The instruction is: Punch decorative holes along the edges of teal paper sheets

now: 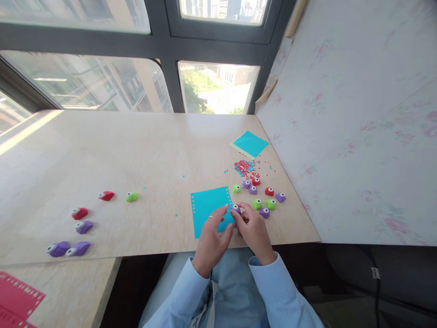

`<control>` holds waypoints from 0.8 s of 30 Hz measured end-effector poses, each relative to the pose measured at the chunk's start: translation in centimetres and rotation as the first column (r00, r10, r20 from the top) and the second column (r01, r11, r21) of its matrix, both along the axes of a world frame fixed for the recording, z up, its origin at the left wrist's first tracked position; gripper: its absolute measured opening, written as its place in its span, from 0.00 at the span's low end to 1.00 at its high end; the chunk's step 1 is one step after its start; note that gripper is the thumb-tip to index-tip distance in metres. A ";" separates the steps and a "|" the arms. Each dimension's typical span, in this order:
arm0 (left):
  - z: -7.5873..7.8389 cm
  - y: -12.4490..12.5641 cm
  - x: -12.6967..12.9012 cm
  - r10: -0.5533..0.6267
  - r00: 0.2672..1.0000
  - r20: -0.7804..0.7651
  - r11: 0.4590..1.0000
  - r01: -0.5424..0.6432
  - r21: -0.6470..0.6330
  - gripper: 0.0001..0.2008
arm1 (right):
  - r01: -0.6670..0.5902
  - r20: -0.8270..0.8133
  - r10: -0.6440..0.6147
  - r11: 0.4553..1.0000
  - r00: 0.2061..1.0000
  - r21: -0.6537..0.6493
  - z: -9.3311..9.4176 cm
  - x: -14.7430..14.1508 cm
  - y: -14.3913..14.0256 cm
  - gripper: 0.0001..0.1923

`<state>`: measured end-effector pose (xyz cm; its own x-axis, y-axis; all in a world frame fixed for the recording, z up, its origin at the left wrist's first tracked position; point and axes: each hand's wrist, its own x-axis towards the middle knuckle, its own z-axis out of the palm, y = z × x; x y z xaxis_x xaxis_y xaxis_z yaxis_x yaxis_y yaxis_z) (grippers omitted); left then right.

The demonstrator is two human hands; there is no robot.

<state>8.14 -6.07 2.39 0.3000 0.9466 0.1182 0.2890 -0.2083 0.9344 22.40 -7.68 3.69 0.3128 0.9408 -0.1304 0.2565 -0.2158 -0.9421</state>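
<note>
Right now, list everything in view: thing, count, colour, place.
Blue sheet: one, cyan, holes punched along its edges, table front, under the hands.
Punch in hand: one, purple, at the sheet's right edge.
Right punches: nine, green, purple and red, right of the sheet.
Left punches: six, red, green, purple, table left.
Confetti: heap, red and blue, behind the right punches.
Far sheets: stack, cyan on pale yellow, behind the confetti.
Red sheet: one, punched, bottom left.
Table: one, beige.
Left hand: on the blue sheet.
Right hand: grip on the punch.
</note>
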 end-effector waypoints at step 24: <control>-2.6 -1.1 -5.7 0.090 0.918 -0.385 0.908 0.083 0.411 0.12 | 0.204 -0.078 -0.196 0.973 0.977 0.108 -0.8 -1.0 5.0 0.25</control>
